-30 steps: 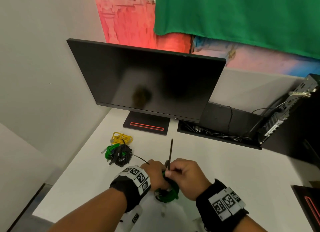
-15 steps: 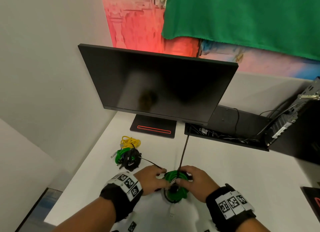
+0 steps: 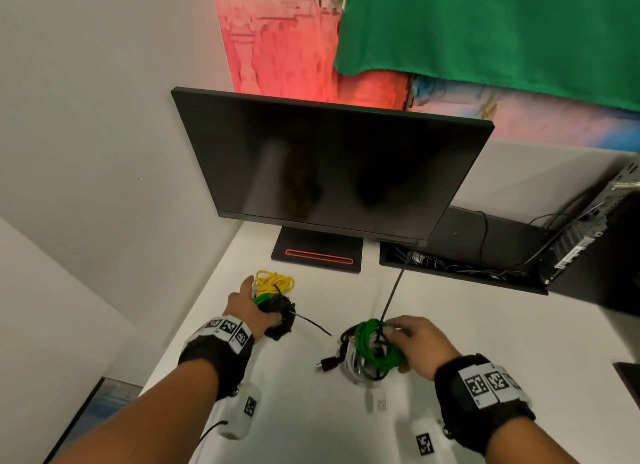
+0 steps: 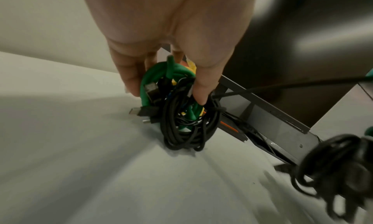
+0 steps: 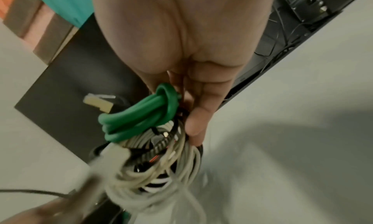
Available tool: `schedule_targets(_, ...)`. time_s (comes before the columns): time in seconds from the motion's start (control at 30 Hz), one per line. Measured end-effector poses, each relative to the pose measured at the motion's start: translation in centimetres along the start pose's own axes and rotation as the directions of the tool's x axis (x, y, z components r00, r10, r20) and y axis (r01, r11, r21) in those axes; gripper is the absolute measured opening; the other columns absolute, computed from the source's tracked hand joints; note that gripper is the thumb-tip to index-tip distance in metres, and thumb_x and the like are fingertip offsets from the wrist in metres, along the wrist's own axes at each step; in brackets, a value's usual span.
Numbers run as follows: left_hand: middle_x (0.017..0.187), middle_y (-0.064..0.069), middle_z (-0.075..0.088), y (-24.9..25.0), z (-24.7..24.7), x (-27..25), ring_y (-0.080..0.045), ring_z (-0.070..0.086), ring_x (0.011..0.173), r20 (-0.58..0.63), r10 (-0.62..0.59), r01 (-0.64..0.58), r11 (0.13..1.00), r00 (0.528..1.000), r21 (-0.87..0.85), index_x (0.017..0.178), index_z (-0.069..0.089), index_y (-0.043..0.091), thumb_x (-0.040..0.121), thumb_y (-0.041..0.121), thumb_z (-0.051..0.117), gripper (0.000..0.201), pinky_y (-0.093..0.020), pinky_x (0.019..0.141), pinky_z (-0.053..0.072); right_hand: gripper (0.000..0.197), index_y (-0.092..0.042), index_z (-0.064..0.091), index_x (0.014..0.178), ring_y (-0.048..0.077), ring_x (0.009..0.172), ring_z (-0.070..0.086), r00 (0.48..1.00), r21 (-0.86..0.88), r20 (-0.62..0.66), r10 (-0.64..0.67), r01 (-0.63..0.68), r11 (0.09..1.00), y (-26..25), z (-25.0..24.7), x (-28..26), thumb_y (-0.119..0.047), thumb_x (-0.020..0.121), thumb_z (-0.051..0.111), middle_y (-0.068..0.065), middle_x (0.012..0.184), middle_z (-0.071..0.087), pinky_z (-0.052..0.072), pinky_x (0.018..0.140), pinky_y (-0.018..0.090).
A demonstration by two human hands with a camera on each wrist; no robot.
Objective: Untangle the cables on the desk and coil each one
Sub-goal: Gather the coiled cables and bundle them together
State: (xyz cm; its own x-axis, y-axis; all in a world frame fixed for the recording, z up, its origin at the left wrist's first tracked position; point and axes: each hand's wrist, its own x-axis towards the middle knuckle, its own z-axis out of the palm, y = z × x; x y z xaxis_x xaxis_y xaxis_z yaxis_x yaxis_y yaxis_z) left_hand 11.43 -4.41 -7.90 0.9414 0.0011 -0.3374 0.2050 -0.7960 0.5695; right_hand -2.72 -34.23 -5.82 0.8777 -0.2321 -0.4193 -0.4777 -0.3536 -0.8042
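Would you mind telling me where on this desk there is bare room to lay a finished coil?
The widest bare patch of desk lies beyond the right hand, up to the open cable tray. A narrower gap lies between the two cable bundles. It is crowded at the left hand on the black bundle, beside the yellow cable, and around the green bundle.
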Motion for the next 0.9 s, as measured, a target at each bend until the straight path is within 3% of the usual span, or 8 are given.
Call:
schedule_targets(0.13,0.123,-0.014,0.051,0.2,0.4,1.4,-0.031,0.059,0.108,-0.026,0.038,-0.037,0.999,0.999,0.040,0.144,0.036,0.028,0.073,0.028,0.081,0.084,-0.032,0.090,0.047,0.016,-0.017,0.070,0.091,0.025,0.075,0.072,0.992,0.142,-0.125,-0.031,0.049,0.989,-0.6,-0.2,1.4,-0.018,0.100,0.057,0.009,0.087,0.073,0.062,0.062,0.036)
schedule_targets(0.27,0.122,-0.011,0.054,0.5,1.2,1.6,-0.029,0.060,0.108,-0.032,0.087,-0.087,0.996,0.996,-0.002,0.141,0.041,0.027,0.074,0.025,0.081,0.079,-0.030,0.090,0.046,0.014,-0.024,0.065,0.094,0.016,0.084,0.068,0.965,0.117,-0.246,-0.094,0.126,0.985,-1.1,0.8,3.3,-0.017,0.100,0.055,0.001,0.092,0.070,0.053,0.060,0.021)
schedule_targets(0.4,0.124,-0.009,0.057,1.9,2.6,1.4,-0.029,0.059,0.110,-0.026,0.162,-0.163,0.986,0.987,-0.045,0.139,0.043,0.026,0.075,0.021,0.081,0.075,-0.032,0.093,0.046,0.010,-0.020,0.062,0.098,0.013,0.084,0.063,0.934,0.093,-0.338,-0.115,0.155,0.984,-1.1,2.1,5.3,-0.013,0.099,0.055,-0.002,0.090,0.066,0.045,0.067,0.019)
schedule_targets(0.6,0.126,-0.006,0.057,3.2,3.4,2.1,-0.027,0.056,0.114,0.045,0.285,-0.286,0.958,0.958,0.033,0.134,0.045,0.026,0.079,0.017,0.077,0.064,-0.033,0.099,0.044,0.008,-0.017,0.061,0.098,0.023,0.089,0.063,0.937,0.092,-0.348,-0.005,0.040,0.995,1.4,2.3,5.8,-0.015,0.100,0.054,0.004,0.093,0.067,0.048,0.081,0.029)
schedule_targets(0.7,0.127,-0.004,0.051,3.4,3.1,2.3,-0.029,0.052,0.118,0.049,0.289,-0.293,0.938,0.956,0.184,0.136,0.044,0.031,0.080,0.030,0.075,0.064,-0.039,0.102,0.044,0.008,-0.021,0.064,0.091,0.021,0.086,0.065,0.941,0.112,-0.338,-0.003,0.044,0.993,2.3,2.1,5.2,-0.018,0.097,0.059,-0.001,0.087,0.070,0.047,0.075,0.027)
schedule_targets(0.9,0.125,-0.009,0.046,3.1,2.8,2.6,-0.028,0.057,0.110,0.064,0.234,-0.238,0.969,0.970,0.060,0.137,0.044,0.027,0.074,0.023,0.082,0.073,-0.032,0.097,0.044,0.010,-0.014,0.066,0.098,0.027,0.085,0.068,0.965,0.164,-0.252,0.077,-0.035,0.986,2.1,1.5,5.3,-0.020,0.099,0.058,0.008,0.089,0.073,0.057,0.078,0.040)
